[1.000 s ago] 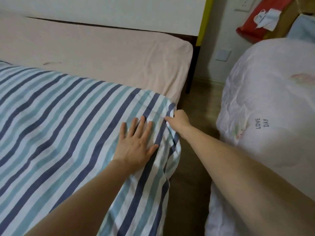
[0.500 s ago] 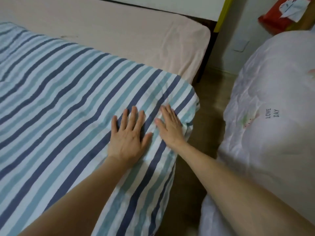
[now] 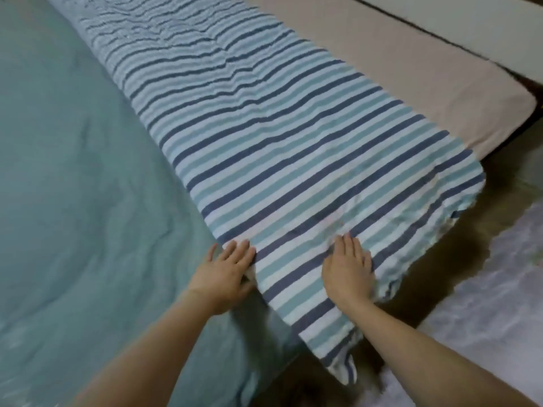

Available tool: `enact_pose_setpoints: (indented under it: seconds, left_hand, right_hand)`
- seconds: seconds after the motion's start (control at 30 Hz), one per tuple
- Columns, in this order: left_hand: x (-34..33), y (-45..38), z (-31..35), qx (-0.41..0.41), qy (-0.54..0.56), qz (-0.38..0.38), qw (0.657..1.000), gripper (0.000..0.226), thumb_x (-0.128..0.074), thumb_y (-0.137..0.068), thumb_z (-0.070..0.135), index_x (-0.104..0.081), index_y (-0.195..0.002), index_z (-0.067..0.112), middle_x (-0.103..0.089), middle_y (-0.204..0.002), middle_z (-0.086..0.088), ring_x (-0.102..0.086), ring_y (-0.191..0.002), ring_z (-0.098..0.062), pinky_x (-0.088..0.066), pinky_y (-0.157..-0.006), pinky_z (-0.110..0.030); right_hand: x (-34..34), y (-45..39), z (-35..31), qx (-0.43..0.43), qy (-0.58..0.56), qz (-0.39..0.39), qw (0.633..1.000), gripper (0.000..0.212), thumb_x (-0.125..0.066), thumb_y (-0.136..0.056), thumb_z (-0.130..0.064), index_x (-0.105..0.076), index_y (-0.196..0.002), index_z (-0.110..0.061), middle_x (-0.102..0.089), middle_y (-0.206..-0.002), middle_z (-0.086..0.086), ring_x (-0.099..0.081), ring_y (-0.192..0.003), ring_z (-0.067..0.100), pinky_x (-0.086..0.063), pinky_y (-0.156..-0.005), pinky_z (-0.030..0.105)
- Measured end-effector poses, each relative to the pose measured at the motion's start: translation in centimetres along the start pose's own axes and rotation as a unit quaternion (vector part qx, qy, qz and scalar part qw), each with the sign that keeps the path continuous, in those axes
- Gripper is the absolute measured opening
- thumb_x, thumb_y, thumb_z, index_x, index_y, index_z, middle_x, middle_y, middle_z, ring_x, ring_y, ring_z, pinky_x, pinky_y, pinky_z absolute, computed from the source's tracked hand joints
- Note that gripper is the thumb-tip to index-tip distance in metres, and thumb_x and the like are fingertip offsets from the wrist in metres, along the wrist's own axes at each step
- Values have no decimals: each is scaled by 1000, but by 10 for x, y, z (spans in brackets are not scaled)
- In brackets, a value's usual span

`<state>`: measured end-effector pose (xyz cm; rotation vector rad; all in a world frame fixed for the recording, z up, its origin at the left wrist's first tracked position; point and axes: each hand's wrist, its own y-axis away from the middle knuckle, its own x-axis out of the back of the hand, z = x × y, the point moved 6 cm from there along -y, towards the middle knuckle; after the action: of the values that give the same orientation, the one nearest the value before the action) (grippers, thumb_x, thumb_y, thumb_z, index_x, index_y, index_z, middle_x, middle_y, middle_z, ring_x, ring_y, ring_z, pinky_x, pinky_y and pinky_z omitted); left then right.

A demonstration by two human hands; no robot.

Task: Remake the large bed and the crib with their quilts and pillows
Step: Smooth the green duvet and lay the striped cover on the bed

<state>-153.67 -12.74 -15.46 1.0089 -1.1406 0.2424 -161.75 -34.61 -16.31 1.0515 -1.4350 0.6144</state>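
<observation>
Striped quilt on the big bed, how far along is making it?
Done: the striped quilt lies spread across the bed. In hand: the left hand at its folded edge and the right hand press it flat. Left: no pillows show on the pink sheet.

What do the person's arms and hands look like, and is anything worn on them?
Both forearms are bare as far as the picture shows, with no sleeves in view. The left hand and right hand wear no gloves, and no rings, watch or bracelet can be seen.

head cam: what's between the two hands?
Only striped quilt lies between left hand and right hand; nothing else sits on it, per the head view.
</observation>
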Motion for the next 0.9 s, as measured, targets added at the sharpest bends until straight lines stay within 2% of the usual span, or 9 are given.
enact_pose_setpoints:
  seconds: [0.07, 0.23, 0.4, 0.43, 0.47, 0.53, 0.6, 0.7, 0.9]
  left_hand:
    - [-10, 45, -54, 72, 26, 9, 997, 65, -25, -97, 53, -7, -153, 24, -4, -161, 2, -4, -149, -18, -1, -118, -47]
    - [-48, 138, -165, 212, 84, 69, 971, 66, -33, -99, 47, -7, -153, 22, 0, -161, -4, 1, -149, -24, -3, -119, -46]
    - [-125, 210, -230, 271, 94, 123, 950, 72, -26, -97, 55, 7, -153, 23, 13, -160, -3, 10, -148, -26, 5, -118, -48]
    - [-153, 230, -245, 305, 119, 95, 940, 72, -22, -97, 58, 7, -153, 23, 11, -161, -1, 8, -148, -25, 5, -117, -49]
    - [-175, 246, -255, 344, 148, 60, 925, 72, -18, -96, 60, 4, -153, 22, 7, -161, 0, 4, -148, -25, 2, -116, -52]
    - [-215, 297, -284, 430, 167, 11, 887, 72, -15, -96, 60, -9, -152, 17, -6, -161, -1, -9, -147, -26, -8, -115, -57]
    - [-226, 334, -303, 467, 139, 9, 873, 68, -18, -96, 58, -20, -148, 14, -17, -159, -5, -16, -145, -29, -14, -113, -57]
    - [-204, 348, -328, 445, 159, 58, 879, 69, -22, -97, 56, -8, -152, 17, -4, -161, -6, -3, -148, -29, -9, -116, -55]
    - [-123, 275, -351, 326, 175, 161, 915, 68, -21, -99, 53, 3, -154, 19, 8, -161, -6, 8, -148, -25, 2, -119, -46]
  right_hand:
    - [7, 29, -58, 2, -5, 48, 999, 51, -37, -98, -27, -28, -147, -15, -23, -157, 7, -19, -145, 24, -15, -120, 43]
    - [-26, 81, -236, 326, -28, 8, 945, 55, -52, -79, -26, -54, -130, -9, -51, -139, 14, -51, -127, 28, -25, -113, 38]
    - [-106, 87, -293, 117, -40, -82, 989, 69, -27, -97, -50, -9, -153, -13, -1, -160, 11, -1, -148, 25, 0, -119, 39]
    - [-127, 106, -313, 157, -19, -88, 984, 76, -16, -93, -59, -5, -153, -13, 4, -160, 10, 2, -148, 25, 2, -119, 39]
    - [-140, 130, -333, 270, -1, -93, 958, 81, -8, -88, -64, -3, -153, -14, 8, -159, 6, 4, -148, 24, 5, -118, 37]
    - [-163, 211, -379, 531, 44, -185, 826, 75, -12, -91, -61, -7, -153, -19, 4, -159, 1, 1, -148, 19, 5, -117, 31]
    - [-162, 241, -393, 624, 78, -196, 752, 65, -23, -97, -54, -19, -152, -20, -12, -160, 3, -10, -147, 16, 0, -119, 27]
    - [-129, 202, -419, 509, 20, -89, 856, 70, -11, -96, -57, -39, -144, -14, -31, -154, 10, -32, -141, 24, -12, -118, 30]
    - [-81, 107, -466, 344, 12, -49, 938, 61, -34, -100, -42, -17, -152, -15, -8, -160, 7, -8, -148, 19, -2, -119, 33]
